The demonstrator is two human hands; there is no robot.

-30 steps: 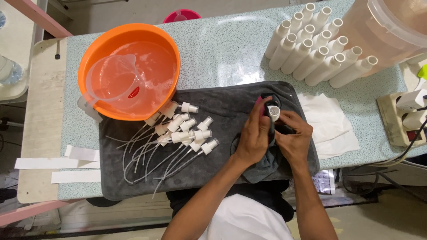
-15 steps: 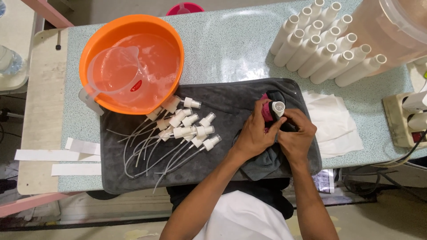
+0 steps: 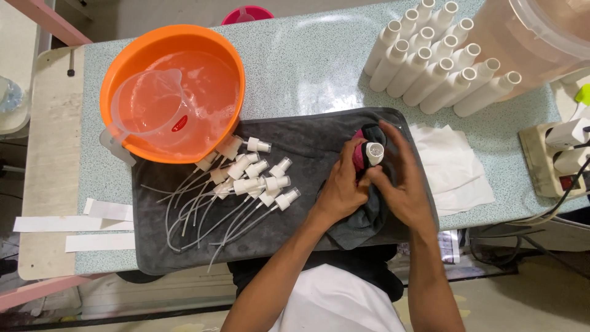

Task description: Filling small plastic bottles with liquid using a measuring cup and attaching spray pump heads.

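- While wiping, left hand (image 3: pixel 341 190) grips small white-mouthed bottle (image 3: pixel 371 154) through dark cloth (image 3: pixel 362 212), centre-right of frame on grey towel (image 3: pixel 307 141).
- Right hand (image 3: pixel 402 184) cups bottle's side, fingers loosely curled; probably touching, hard to tell.
- Next calls for turning bottle inside cloth.
- Compared with half a second earlier, right fingers reach higher over bottle mouth.

Labels near me: small red oval sticker (image 3: pixel 179 127) on the clear plastic jug inside the orange basin. Three blank white paper label strips (image 3: pixel 72 224) lie at the desk's left edge, beside the grey towel.
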